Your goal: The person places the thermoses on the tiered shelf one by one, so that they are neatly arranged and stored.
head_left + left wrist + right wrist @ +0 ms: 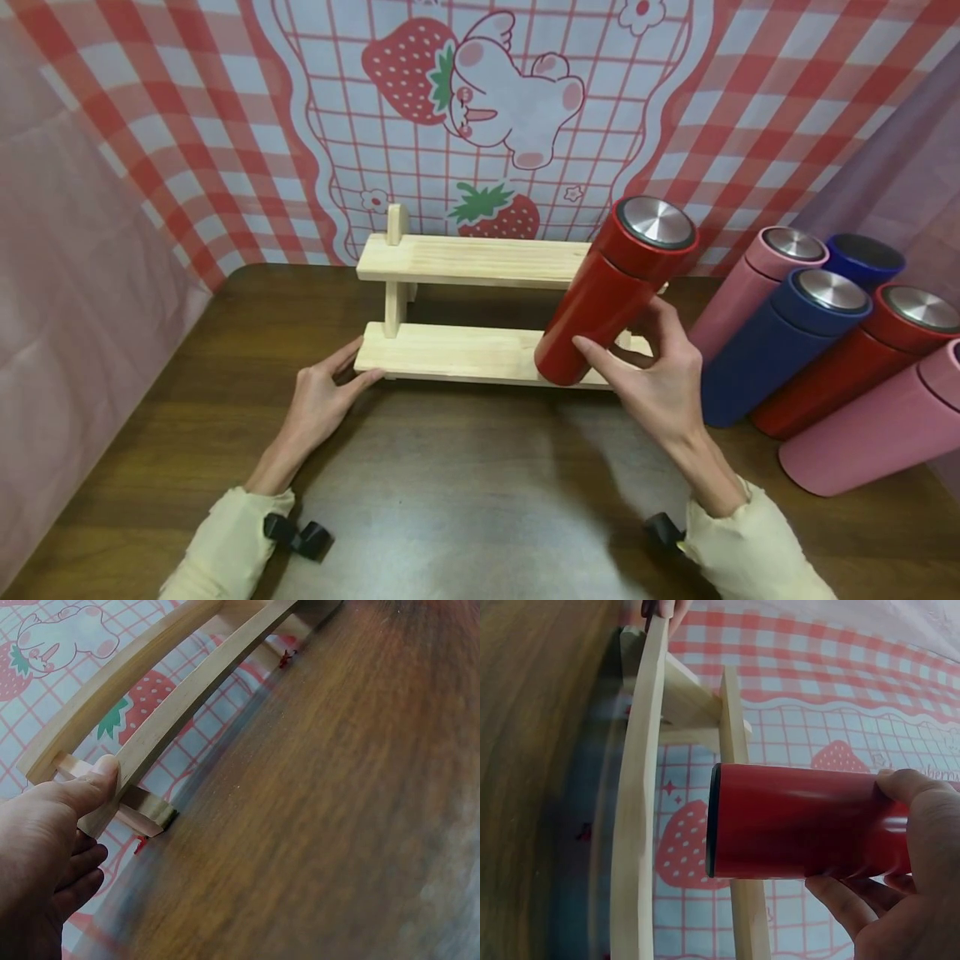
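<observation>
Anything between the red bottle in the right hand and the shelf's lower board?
Nothing visible. In the right wrist view, only an open gap separates the base of the red bottle from the lower board; the upper board passes behind. The other bottles stand to the right.

Red flask (604, 292) aloft near two-tier wooden rack (457, 350)

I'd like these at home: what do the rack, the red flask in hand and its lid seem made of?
Rack: pale, seemingly unvarnished wood; faint grain shows along it.
Flask: smooth red coating with a soft sheen; perhaps metal beneath, but the coating hides it.
Lid: its silvery top is probably brushed metal, given the fan-shaped glints.
</observation>
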A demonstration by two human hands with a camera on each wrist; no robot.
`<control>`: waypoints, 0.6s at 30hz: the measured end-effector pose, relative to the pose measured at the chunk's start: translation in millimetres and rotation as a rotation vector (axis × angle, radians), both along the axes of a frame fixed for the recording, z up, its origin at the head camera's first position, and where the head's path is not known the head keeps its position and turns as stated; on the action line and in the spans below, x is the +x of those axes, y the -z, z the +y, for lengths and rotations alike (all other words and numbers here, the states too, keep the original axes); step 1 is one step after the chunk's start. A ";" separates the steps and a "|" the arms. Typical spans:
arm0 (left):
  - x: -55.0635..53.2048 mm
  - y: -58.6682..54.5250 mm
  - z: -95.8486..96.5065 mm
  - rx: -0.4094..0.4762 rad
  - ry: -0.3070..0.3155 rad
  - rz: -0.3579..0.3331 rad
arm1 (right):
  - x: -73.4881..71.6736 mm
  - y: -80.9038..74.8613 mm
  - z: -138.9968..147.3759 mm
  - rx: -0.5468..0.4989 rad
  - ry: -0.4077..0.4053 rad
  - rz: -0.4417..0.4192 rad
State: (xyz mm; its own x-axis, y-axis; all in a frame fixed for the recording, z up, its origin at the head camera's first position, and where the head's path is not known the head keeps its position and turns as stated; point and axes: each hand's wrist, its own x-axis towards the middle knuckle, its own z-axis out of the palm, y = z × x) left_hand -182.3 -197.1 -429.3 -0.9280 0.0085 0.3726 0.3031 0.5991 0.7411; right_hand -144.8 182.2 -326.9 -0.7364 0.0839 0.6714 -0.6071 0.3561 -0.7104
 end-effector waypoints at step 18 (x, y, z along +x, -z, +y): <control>0.2 -0.2 -1.4 0.004 -0.002 -0.018 | -16.2 -14.6 -25.5 0.033 -0.050 0.005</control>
State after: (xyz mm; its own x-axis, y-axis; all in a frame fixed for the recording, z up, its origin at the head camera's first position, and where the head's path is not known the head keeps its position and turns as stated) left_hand -182.1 -198.4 -429.1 -0.9345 0.0057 0.3558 0.2887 0.5968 0.7487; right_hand -161.0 156.7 -312.3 -0.7359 0.0249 0.6767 -0.6279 0.3489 -0.6957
